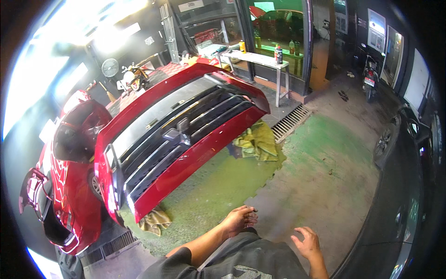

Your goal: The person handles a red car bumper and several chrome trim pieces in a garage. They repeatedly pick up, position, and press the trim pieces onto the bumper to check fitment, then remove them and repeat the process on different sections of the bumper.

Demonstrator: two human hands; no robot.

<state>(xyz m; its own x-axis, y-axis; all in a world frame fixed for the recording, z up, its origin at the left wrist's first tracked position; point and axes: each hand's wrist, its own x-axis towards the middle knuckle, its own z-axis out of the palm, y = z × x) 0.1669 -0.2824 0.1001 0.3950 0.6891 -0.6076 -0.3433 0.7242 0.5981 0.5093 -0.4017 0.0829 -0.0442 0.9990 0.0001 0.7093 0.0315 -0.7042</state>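
Head view shows a red bumper (pixel 200 158) with a black grille (pixel 200 125) left of centre, set aslant above the floor (pixel 325 181), its lower left end by a tan cloth (pixel 154 222) and its right end by a yellow-green cloth (pixel 260 143); both cloths show from under its near edge. At bottom centre the left hand (pixel 241 218) is in front of the person's body, its fingers bent and close together; I cannot tell whether they pinch anything small. To its right, low in the frame, the right hand (pixel 307 242) is up with the fingers slightly spread and curved, and nothing shows in them. Neither hand touches the bumper, and the left is the nearer to it. The step in hand, as I judge it, is looking the bumper over or getting ready to handle it, since no tool shows in either hand. The next move would seem to call for stepping in and bringing both hands to the near edge, with a light touch on the glossy paint and care that the ends stay on the cloths. A red car (pixel 79 200) stands close behind at the left, a dark car (pixel 395 200) fills the right side, and at upper centre a white counter (pixel 255 58) carries a yellow bottle (pixel 242 46).
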